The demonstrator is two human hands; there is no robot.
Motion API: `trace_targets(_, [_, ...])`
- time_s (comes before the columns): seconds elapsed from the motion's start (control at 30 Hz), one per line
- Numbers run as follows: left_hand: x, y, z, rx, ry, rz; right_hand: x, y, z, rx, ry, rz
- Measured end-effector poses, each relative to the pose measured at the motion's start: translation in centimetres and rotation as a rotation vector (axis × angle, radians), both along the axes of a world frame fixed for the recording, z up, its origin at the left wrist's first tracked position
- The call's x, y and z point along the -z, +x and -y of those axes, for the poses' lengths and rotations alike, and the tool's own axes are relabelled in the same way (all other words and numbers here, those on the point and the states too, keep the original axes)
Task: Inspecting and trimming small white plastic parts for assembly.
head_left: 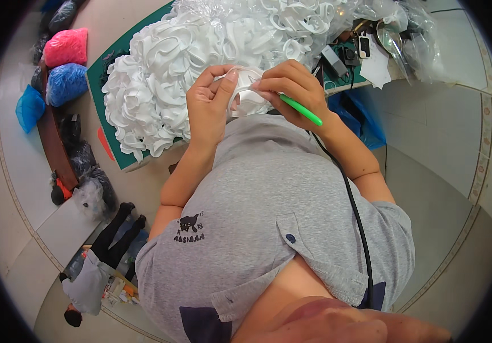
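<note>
Your left hand [210, 102] pinched a white, looped, flexible-looking strip [247, 75] just beside the heaped white, curled pieces [157, 86]; your right hand [295, 91] clasped a slim, bright-green-handled tool [301, 110]. Steady left support and light tool pressure seemed wisest.

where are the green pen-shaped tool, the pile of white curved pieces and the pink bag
green pen-shaped tool [301, 110]: head view, middle of its visible shaft
pile of white curved pieces [155, 83]: head view, upper surface
pink bag [66, 48]: head view, middle of its visible side

Strips [154, 86] lie heaped on the table [125, 157], left of paper [375, 71].
</note>
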State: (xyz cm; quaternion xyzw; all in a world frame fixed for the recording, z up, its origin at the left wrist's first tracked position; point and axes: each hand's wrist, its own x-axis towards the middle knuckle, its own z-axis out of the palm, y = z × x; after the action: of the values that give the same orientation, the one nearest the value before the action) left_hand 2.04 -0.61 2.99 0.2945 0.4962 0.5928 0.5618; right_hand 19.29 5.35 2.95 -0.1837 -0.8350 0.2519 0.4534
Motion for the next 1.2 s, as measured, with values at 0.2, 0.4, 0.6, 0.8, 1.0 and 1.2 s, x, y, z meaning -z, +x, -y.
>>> trace_targets(0.2, [-0.7, 0.3, 0.2, 0.018, 0.02, -0.114, 0.5, 0.3, -0.2, 0.114, 0.017, 0.017])
trace_targets(0.4, [0.1, -1.6, 0.2, 0.37, 0.116, 0.502, 2.0, 0.3, -0.9, 0.16, -0.644, 0.019])
trace_targets(0.6, [-1.2, 0.3, 0.1, 0.355, 0.19, 0.19, 4.0, 2.0, -2.3, -0.155, -1.261, -0.626])
trace_targets(0.8, [-1.3, 0.5, 0.1, 0.345, 0.14, 0.09, 1.1, 3.2, -1.9, 0.137, 0.02, -0.051])
trace_targets(1.0, [-0.3, -0.1, -0.3, 0.433, 0.125, 0.142, 1.5, 1.6, -1.4, 0.096, 0.186, -0.004])
trace_targets(1.2, [3.1, -1.5, 0.2, 0.075, -0.06, 0.115, 0.1, 3.4, -3.8, 0.667, 0.268, -0.499])
